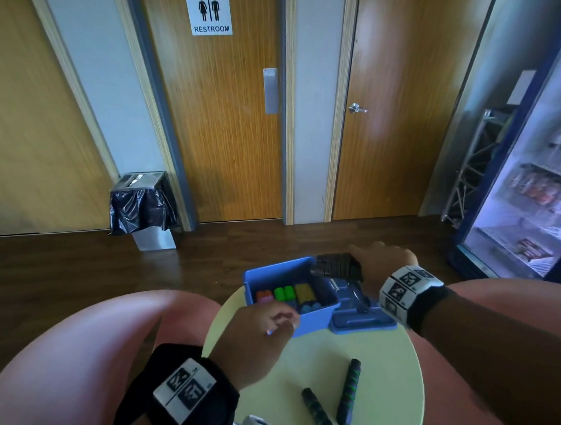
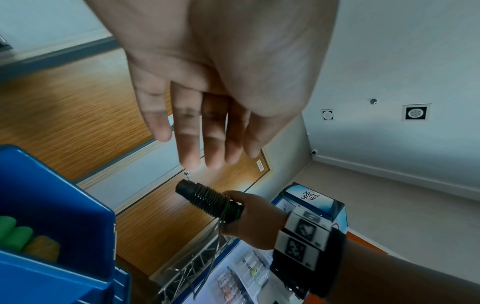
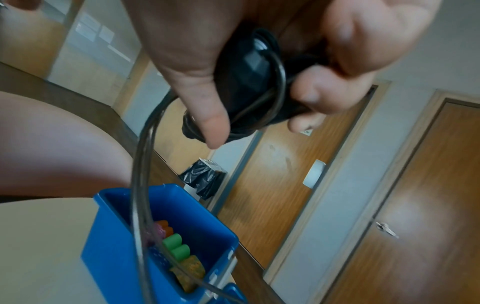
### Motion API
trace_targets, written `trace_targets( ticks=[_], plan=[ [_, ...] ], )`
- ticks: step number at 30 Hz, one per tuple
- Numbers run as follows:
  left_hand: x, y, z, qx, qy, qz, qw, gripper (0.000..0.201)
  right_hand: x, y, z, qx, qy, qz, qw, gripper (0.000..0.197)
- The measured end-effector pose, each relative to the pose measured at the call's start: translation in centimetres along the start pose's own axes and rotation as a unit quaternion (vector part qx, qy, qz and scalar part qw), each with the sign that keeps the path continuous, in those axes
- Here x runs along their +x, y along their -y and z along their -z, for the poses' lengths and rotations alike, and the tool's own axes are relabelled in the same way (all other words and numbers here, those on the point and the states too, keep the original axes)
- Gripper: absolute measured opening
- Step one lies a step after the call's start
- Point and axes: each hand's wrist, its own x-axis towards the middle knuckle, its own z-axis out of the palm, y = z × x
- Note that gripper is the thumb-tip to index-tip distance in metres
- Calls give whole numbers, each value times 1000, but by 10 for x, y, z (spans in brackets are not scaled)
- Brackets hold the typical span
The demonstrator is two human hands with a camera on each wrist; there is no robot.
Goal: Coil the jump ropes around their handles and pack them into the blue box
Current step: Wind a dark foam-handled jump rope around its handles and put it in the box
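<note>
Blue plastic box [image 1: 314, 320] mid-frame – smooth, semi-glossy. Pale round tabletop [image 1: 357, 362] below – matt. Wood-grain veneer doors [image 1: 225, 119] up top, brushed metal push plate [image 1: 271, 91].

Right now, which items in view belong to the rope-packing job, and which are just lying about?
Job:
- blue box, with coloured coiled ropes inside
- black coiled rope, held in right hand
- black-green handles on table, not yet coiled
- left hand, holding nothing
- box lid

Lying about:
- bin
- fridge
- restroom sign
</note>
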Motion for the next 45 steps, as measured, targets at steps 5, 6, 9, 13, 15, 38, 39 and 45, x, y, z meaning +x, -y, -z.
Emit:
trace_targets(
  ticks=[5, 6, 9, 13, 15, 38, 39, 45],
  plan=[
    [19, -2, -5, -42, -11, 100, 994, 29, -29, 25, 11, 8, -26, 66, 997, 61],
    [23, -6, -8, -51, 6, 126, 991, 36, -35, 31, 13, 9, -33, 79, 996, 63],
    [29, -18, -18, -191, 33, 193, 962, 50, -47, 47, 13, -2, -52, 111, 992, 72],
    [16, -30, -25, -466, 26, 261, 845, 36, -54, 53, 7, -11, -79, 118, 990, 70],
    [11, -33, -23, -557, 61, 284, 778, 35, -57, 55, 2, -16, -82, 122, 989, 66],
    [10, -29, -26, -412, -56, 177, 892, 33, -37, 73, 15, 92, -3, 41, 995, 25],
    [10, -27, -26, -406, -60, 172, 895, 34, -34, 74, 12, 98, 10, 45, 994, 25],
    [7, -7, -25, -277, -84, 99, 952, 45, -28, 77, -2, 210, 101, 84, 969, 43]
  ],
)
